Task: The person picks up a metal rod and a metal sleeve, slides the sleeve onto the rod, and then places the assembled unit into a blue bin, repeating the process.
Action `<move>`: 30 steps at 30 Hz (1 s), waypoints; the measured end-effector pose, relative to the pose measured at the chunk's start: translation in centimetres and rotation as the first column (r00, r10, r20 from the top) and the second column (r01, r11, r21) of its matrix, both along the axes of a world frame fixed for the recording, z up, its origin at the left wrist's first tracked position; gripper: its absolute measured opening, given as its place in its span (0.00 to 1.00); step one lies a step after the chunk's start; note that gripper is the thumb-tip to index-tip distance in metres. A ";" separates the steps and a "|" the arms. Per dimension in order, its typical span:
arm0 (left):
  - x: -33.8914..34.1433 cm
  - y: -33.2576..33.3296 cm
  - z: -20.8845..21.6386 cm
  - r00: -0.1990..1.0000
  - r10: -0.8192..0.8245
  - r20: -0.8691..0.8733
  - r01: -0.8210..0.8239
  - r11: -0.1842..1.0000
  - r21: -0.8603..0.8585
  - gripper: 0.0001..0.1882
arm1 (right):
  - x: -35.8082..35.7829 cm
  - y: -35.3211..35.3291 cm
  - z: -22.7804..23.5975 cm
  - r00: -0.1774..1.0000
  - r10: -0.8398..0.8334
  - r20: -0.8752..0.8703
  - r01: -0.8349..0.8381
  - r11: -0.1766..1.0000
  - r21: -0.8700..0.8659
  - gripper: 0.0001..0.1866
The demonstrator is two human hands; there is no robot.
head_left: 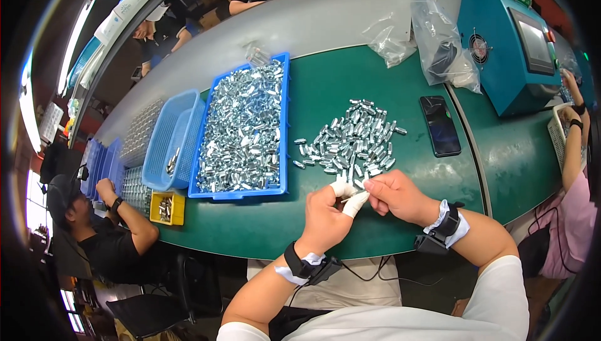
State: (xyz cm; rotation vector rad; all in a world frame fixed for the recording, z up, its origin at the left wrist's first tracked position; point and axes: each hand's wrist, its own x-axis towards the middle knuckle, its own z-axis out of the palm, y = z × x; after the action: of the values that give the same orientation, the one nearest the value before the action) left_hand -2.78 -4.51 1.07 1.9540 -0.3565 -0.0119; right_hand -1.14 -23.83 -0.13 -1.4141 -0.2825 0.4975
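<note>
Flanking loose metal parts (pixel 350 144): blue tray (pixel 285 122), phone (pixel 440 125)

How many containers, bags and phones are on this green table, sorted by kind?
Blue tray full of metal parts: 1
Blue mesh baskets: 2, nested, as far as I can tell
Small yellow bin: 1
Clear plastic bags: 2
Black phone: 1
Total: 7
The loose metal pieces in the pile are too many to count.

Tray (pixel 285 122) left of loose pile (pixel 354 140); phone (pixel 440 125) right.
</note>
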 end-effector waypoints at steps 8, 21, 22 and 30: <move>0.1 0.3 1.6 0.974 0.018 0.226 -0.029 0.999 0.046 0.05 | -0.4 0.1 0.4 0.998 -0.011 0.064 0.015 0.998 -0.061 0.24; 5.4 11.1 3.2 0.803 0.560 0.204 -0.548 0.829 -0.114 0.08 | 1.0 -0.2 0.3 0.976 -0.195 0.094 0.203 0.976 -0.082 0.24; 5.1 11.0 3.1 0.811 0.556 0.181 -0.535 0.831 -0.155 0.09 | 0.9 -0.3 -0.1 0.976 -0.204 0.079 0.208 0.977 -0.044 0.24; 3.2 3.1 0.5 0.971 -0.079 0.224 -0.037 0.881 0.471 0.11 | 1.1 -0.1 -1.1 0.983 -0.180 0.024 0.179 0.984 0.015 0.24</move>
State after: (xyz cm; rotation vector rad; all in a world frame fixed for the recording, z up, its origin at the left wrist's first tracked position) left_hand 0.45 -1.36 1.59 2.4469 -0.5752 0.1338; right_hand 0.00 -23.91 -1.18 -1.4190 -0.1761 0.3291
